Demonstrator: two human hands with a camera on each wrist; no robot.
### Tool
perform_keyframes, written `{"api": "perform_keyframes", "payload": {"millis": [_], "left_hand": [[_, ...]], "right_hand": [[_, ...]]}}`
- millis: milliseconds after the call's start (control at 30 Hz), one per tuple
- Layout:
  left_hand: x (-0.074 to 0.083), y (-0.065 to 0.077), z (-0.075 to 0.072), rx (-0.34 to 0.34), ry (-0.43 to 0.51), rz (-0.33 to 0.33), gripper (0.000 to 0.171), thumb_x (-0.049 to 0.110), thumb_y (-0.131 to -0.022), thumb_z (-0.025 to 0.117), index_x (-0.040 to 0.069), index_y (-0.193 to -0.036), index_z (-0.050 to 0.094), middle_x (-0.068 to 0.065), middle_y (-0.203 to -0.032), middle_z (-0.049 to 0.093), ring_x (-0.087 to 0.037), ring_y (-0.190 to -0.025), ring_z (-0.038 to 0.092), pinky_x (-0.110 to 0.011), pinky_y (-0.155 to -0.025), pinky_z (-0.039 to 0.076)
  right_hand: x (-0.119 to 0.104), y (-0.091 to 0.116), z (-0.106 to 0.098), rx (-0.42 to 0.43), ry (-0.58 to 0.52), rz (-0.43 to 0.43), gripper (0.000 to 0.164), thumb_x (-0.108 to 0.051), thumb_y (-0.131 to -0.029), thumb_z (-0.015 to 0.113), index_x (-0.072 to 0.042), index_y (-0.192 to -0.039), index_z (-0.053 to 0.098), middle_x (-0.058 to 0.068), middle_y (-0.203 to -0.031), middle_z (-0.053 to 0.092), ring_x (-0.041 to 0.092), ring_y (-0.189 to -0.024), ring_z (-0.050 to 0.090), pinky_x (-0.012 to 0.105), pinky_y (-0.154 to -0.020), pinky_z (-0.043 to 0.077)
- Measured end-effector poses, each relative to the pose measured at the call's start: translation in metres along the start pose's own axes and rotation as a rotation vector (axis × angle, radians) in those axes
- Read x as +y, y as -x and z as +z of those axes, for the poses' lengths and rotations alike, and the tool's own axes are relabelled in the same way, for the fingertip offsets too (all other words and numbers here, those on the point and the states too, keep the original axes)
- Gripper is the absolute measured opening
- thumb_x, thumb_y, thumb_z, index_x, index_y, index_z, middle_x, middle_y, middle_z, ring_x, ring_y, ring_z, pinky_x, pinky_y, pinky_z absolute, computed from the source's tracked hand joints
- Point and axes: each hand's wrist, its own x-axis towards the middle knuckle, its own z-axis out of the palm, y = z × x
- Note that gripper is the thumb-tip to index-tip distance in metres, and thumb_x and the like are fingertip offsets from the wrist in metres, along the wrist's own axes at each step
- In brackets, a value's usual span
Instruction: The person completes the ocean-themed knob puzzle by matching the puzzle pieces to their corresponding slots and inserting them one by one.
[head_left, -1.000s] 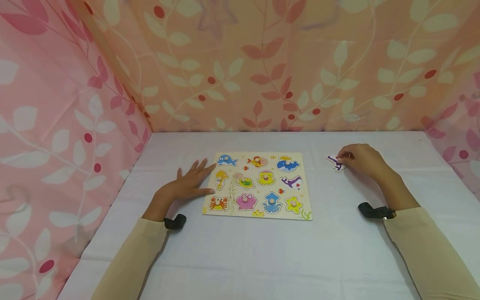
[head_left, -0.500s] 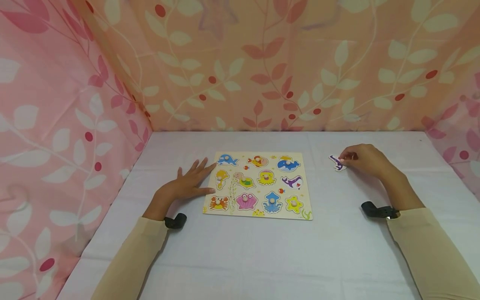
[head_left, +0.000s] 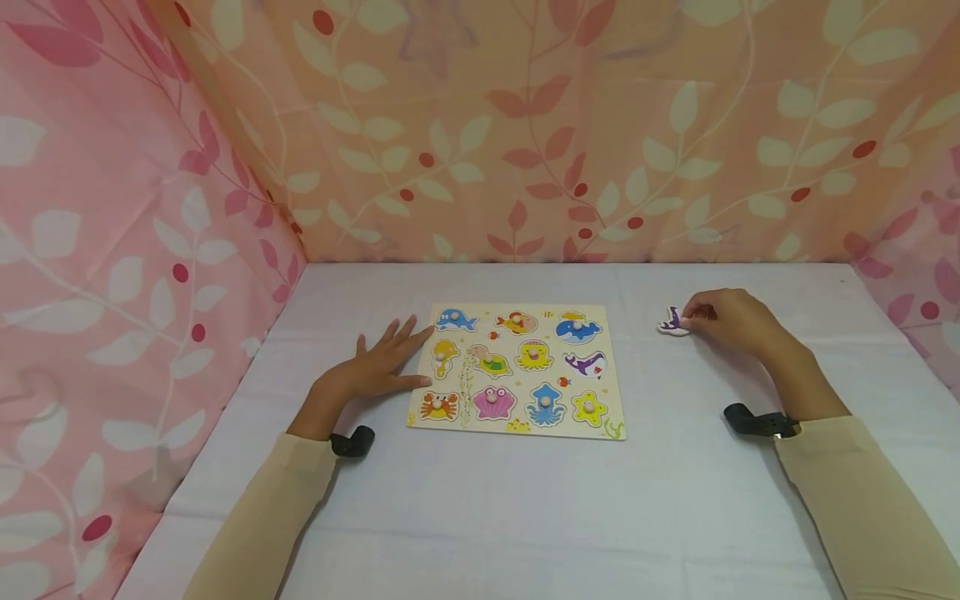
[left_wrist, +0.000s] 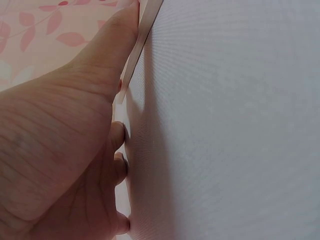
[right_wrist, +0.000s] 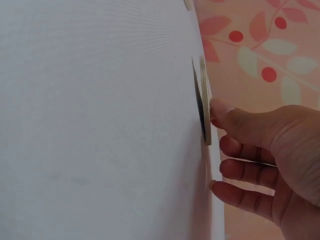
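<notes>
Between the thumb and fingertips of my right hand (head_left: 729,321) is a small purple-and-white whale puzzle piece (head_left: 672,322), pinched on its upper side. In the right wrist view the puzzle piece (right_wrist: 206,107) shows edge-on, slightly tilted, with a narrow dark shadow between it and the cloth. My left hand (head_left: 373,365) lies spread on the table, its thumb and index fingertip at the left edge of the puzzle board (head_left: 517,429). Knobbed sea-animal pieces sit in the board, among them a pink shell (head_left: 493,403). A purple whale picture (head_left: 586,365) at its right side bears no knob.
White cloth (head_left: 480,517) covers the table. Floral curtains rise at its back (head_left: 480,125) and left side (head_left: 97,292), with another at the right. A black camera is strapped to each wrist.
My right hand has shifted slightly right and turned the whale piece, so it now lies at a different angle. The left hand and the board stay where they were.
</notes>
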Motion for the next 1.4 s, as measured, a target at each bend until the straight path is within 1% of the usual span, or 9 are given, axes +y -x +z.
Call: {"api": "perform_keyframes", "payload": {"millis": [133, 300, 367, 600, 800, 1033, 1233, 1400], "left_hand": [[0.0, 0.0, 0.0, -0.002, -0.004, -0.002, 0.097, 0.072, -0.089, 0.058, 0.036, -0.164, 0.008, -0.005, -0.171, -0.007, -0.035, -0.155, -0.011, -0.078, -0.109, -0.01], [0.003, 0.001, -0.001, -0.003, -0.007, -0.007, 0.097, 0.071, -0.089, 0.059, 0.036, -0.164, 0.009, -0.006, -0.171, -0.006, -0.036, -0.155, -0.01, -0.078, -0.109, -0.009], [0.003, 0.001, -0.001, -0.002, -0.001, -0.006, 0.097, 0.07, -0.089, 0.06, 0.034, -0.164, 0.01, -0.007, -0.171, -0.006, -0.037, -0.155, -0.01, -0.079, -0.109, -0.01], [0.003, 0.002, 0.0, 0.005, -0.009, -0.005, 0.097, 0.069, -0.089, 0.061, 0.033, -0.164, 0.011, -0.008, -0.171, -0.004, -0.038, -0.155, -0.009, -0.079, -0.109, -0.009], [0.006, 0.002, -0.002, 0.007, -0.015, -0.007, 0.097, 0.068, -0.089, 0.062, 0.033, -0.164, 0.011, -0.009, -0.171, -0.003, -0.039, -0.155, -0.008, -0.079, -0.109, -0.008], [0.006, 0.003, -0.003, 0.009, -0.012, 0.004, 0.097, 0.068, -0.09, 0.061, 0.032, -0.164, 0.011, -0.009, -0.171, -0.004, -0.039, -0.155, -0.008, -0.079, -0.109, -0.008], [0.005, 0.003, -0.002, 0.014, -0.015, 0.007, 0.096, 0.066, -0.091, 0.062, 0.032, -0.164, 0.012, -0.01, -0.171, -0.003, -0.039, -0.155, -0.007, -0.08, -0.108, -0.008], [0.005, 0.002, -0.001, 0.016, -0.022, 0.004, 0.097, 0.068, -0.089, 0.062, 0.032, -0.164, 0.012, -0.01, -0.171, -0.002, -0.039, -0.155, -0.007, -0.08, -0.109, -0.007]], "right_hand": [[0.0, 0.0, 0.001, -0.003, -0.005, 0.004, 0.017, -0.022, -0.094, 0.075, -0.007, -0.103, 0.073, 0.003, -0.08, 0.061, 0.027, -0.081, 0.052, 0.041, -0.073, 0.041], [0.001, -0.001, 0.002, -0.004, -0.018, 0.027, 0.024, -0.025, -0.093, 0.076, -0.007, -0.109, 0.075, 0.005, -0.085, 0.062, 0.028, -0.084, 0.05, 0.04, -0.071, 0.04], [0.001, -0.002, 0.003, 0.0, -0.021, 0.015, 0.024, -0.024, -0.093, 0.077, -0.007, -0.11, 0.076, 0.004, -0.085, 0.063, 0.028, -0.085, 0.051, 0.039, -0.07, 0.04], [0.002, -0.004, 0.005, 0.022, -0.007, -0.04, 0.018, -0.02, -0.092, 0.077, -0.007, -0.105, 0.076, 0.003, -0.082, 0.062, 0.026, -0.081, 0.051, 0.039, -0.069, 0.039], [-0.003, -0.003, 0.005, 0.035, -0.011, -0.018, 0.016, -0.017, -0.093, 0.075, -0.007, -0.106, 0.075, 0.006, -0.088, 0.066, 0.027, -0.083, 0.052, 0.039, -0.071, 0.041], [-0.013, -0.001, 0.0, 0.047, -0.023, 0.002, 0.019, -0.024, -0.094, 0.076, -0.008, -0.105, 0.075, 0.005, -0.087, 0.064, 0.027, -0.084, 0.051, 0.039, -0.069, 0.039], [-0.021, -0.001, 0.0, 0.056, -0.018, -0.01, 0.018, -0.024, -0.092, 0.077, -0.01, -0.102, 0.076, 0.004, -0.086, 0.063, 0.027, -0.083, 0.05, 0.039, -0.068, 0.038], [-0.027, -0.003, 0.003, 0.043, -0.009, -0.041, 0.016, -0.024, -0.09, 0.079, -0.011, -0.098, 0.075, 0.003, -0.079, 0.06, 0.024, -0.077, 0.05, 0.037, -0.066, 0.038]]}}
